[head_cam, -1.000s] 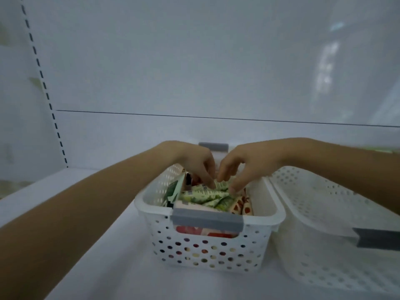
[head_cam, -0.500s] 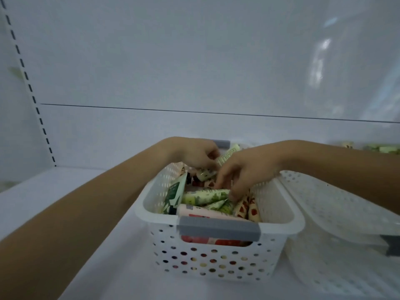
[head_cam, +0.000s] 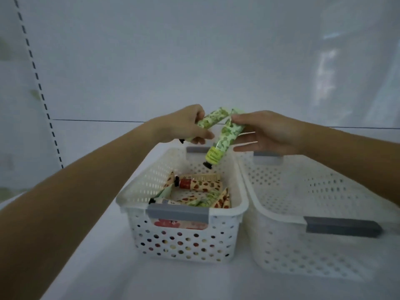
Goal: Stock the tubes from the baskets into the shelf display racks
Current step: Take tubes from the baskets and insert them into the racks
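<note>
Hovering above the small basket (head_cam: 177,213), open room beneath: left grip (head_cam: 186,125) curled round one green tube (head_cam: 214,119); right grip (head_cam: 268,133) pinching a second tube (head_cam: 226,139). Larger basket (head_cam: 342,227) cut off right.

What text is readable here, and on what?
Nothing reads cleanly.
Dark print on the yellow band of the hanging green tube, pinched by the right hand: too blurred to quote.
No print shows on the second green tube in the left hand.
Any print on the loose tubes in the basket: too small.
</note>
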Available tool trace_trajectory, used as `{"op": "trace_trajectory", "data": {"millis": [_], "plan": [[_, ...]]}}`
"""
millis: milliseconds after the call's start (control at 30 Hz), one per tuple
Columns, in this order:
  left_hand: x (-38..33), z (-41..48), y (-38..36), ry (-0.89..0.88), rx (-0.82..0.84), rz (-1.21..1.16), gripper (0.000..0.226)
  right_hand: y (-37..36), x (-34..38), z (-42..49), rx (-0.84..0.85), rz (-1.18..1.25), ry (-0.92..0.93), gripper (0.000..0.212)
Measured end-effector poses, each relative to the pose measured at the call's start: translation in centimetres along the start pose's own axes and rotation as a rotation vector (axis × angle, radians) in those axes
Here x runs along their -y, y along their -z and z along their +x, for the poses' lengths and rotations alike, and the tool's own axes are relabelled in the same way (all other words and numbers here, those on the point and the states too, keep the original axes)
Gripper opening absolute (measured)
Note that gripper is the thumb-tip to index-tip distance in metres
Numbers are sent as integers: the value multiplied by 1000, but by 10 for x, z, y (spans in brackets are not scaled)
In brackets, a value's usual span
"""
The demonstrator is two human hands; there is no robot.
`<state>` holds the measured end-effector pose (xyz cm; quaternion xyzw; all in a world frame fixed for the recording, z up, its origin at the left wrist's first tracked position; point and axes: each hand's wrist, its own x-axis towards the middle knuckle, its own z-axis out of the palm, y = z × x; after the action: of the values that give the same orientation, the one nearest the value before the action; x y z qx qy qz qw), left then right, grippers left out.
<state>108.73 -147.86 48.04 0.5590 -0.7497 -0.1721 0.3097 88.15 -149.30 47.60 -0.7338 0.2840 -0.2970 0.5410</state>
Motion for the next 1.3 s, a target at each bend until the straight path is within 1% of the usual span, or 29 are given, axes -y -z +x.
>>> {"op": "trace_trajectory", "data": {"millis": [67, 133, 233, 367, 400, 433, 500, 533, 567, 600, 667, 733, 833, 933, 1033, 1067, 1167, 1233, 1300], "plan": [[-20, 4, -4, -32, -48, -29, 37, 17, 5, -13, -102, 82, 62, 19], [-42, 8, -13, -55, -81, -70, 32, 36, 9, -27, -203, 101, 111, 17], [-81, 17, -35, -24, -69, -191, 15, 68, 13, -54, -311, 48, 173, 14], [-130, 34, -74, -16, -42, -302, 13, 119, 5, -97, -409, -86, 221, 11], [-140, 39, -86, -10, -33, -331, 14, 132, 1, -108, -445, -122, 223, 10], [-150, 42, -98, -6, -22, -348, 20, 144, -4, -118, -482, -173, 224, 9], [-169, 49, -123, -13, 14, -334, 50, 166, -15, -137, -533, -302, 216, 10], [-177, 52, -137, -21, 34, -318, 63, 175, -23, -145, -543, -366, 207, 12], [-185, 55, -150, -23, 48, -298, 71, 183, -30, -152, -550, -428, 198, 14], [-191, 58, -161, -19, 50, -273, 74, 190, -38, -157, -557, -500, 191, 16], [-197, 64, -181, 0, 19, -214, 72, 199, -52, -161, -558, -680, 187, 18], [-198, 66, -193, 27, -6, -144, 69, 201, -60, -159, -524, -816, 220, 19], [-187, 60, -200, 99, -11, -80, 70, 200, -68, -152, -465, -838, 267, 18], [-172, 54, -200, 143, -41, -101, 72, 198, -77, -147, -393, -858, 258, 15], [-166, 52, -197, 155, -52, -142, 73, 190, -88, -148, -278, -1001, 218, 13], [-165, 52, -197, 155, -49, -137, 73, 186, -92, -150, -261, -1052, 224, 16], [-164, 53, -198, 155, -63, -150, 70, 180, -95, -156, -291, -1223, 300, 34], [-164, 53, -197, 154, -100, -185, 61, 179, -95, -164, -356, -1386, 392, 44], [-164, 54, -196, 161, -136, -201, 52, 178, -96, -176, -412, -1435, 488, 48]]}}
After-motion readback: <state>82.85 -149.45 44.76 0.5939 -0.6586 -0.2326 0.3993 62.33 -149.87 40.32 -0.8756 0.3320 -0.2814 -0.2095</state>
